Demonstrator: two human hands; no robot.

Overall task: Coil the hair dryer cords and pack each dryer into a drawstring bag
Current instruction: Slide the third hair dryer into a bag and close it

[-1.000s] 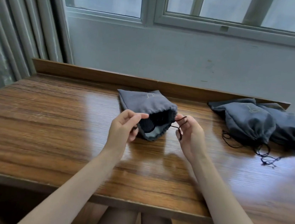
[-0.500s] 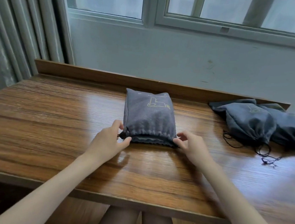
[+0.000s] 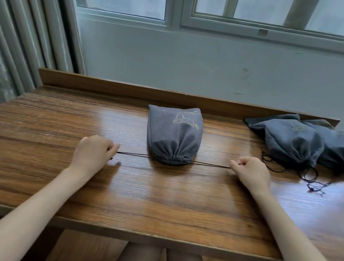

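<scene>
Wooden desk (image 3: 157,204) w/ cinched bag (image 3: 173,139), window (image 3: 268,7) & grey wall (image 3: 196,64) behind.

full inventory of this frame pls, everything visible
grey fabric drawstring bag: 1, grey with yellow print, table centre, cinched
black drawstring cord: 1, black, taut either side of bag
other grey fabric bags: 2 visible, grey, far right, overlapping
loose black cords: tangle, black, before those bags
brown wooden table: 1, brown, underneath
window: pale frame, behind
grey curtain: 1, left
left grip: bare hand, pinching cord's left end
right grip: bare hand, pinching cord's right end
</scene>
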